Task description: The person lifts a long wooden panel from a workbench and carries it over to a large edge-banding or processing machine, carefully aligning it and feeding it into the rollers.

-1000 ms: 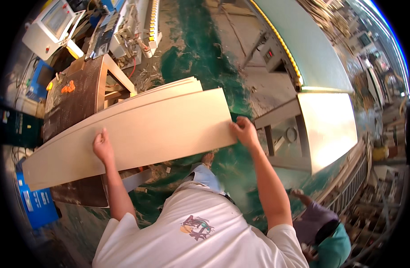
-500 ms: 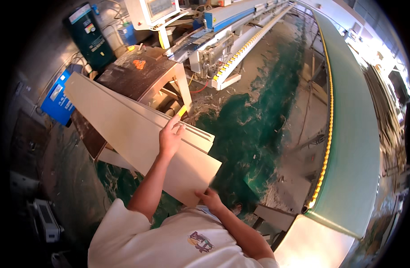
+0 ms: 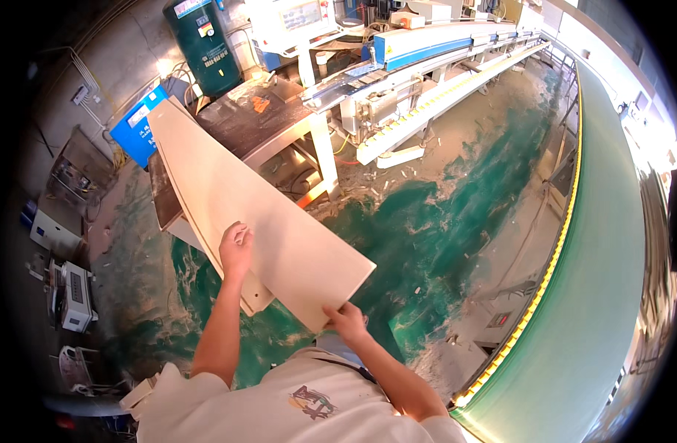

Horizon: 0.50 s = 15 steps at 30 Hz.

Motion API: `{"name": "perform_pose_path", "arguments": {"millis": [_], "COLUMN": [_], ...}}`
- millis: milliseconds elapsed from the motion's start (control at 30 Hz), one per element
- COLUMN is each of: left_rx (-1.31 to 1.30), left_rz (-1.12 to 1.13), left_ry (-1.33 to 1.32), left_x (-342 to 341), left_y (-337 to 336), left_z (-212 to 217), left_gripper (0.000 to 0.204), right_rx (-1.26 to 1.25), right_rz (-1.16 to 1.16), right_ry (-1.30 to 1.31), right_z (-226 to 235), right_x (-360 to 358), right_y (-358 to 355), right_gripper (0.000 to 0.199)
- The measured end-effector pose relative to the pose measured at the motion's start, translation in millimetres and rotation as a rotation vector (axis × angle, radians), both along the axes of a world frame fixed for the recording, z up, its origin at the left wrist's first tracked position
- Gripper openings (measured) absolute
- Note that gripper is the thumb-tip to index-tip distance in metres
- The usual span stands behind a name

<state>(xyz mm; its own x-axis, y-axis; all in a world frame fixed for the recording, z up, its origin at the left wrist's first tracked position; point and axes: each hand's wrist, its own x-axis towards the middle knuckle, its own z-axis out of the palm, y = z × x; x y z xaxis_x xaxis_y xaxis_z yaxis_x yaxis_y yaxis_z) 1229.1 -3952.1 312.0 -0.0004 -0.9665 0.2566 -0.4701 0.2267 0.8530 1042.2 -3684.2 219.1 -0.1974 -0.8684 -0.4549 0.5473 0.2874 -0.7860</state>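
A long beige board (image 3: 279,229) lies slantwise, its far part over a dark wooden table (image 3: 250,133) and its near end jutting toward me. At the near edge, by the corner, my right hand (image 3: 346,321) grips it with fingers closed. Below its left edge shows another beige board (image 3: 256,297), partly covered. My left hand (image 3: 236,251) is at the boards' left side, fingers curled inward; whether anything is in them is hidden.
Behind the table stand a dark green tank (image 3: 205,52), a blue box (image 3: 139,127) and a control panel (image 3: 298,22). A long machine with a blue side (image 3: 427,48) runs away to the far right. A green belt conveyor (image 3: 604,258) curves along my right.
My left hand has moved left and its fingers have curled. The lower board edges, seen before at the far right side, now show at the left. The whole view has shifted.
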Motion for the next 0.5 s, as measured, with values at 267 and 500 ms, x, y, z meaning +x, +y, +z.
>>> {"name": "perform_pose_path", "arguments": {"millis": [267,500], "left_rx": [-0.186,0.517], "left_rz": [0.139,-0.145], "left_ry": [-0.235,-0.035], "left_x": [-38,-38], "left_y": [-20,78], "left_z": [-40,-15], "left_gripper": [0.027,0.026], "right_rx": [0.223,0.538], "right_rz": [-0.086,-0.353], "right_ry": [0.187,0.339], "right_z": [72,16], "right_x": [-226,-445], "right_y": [216,553], "right_gripper": [0.028,0.04]}}
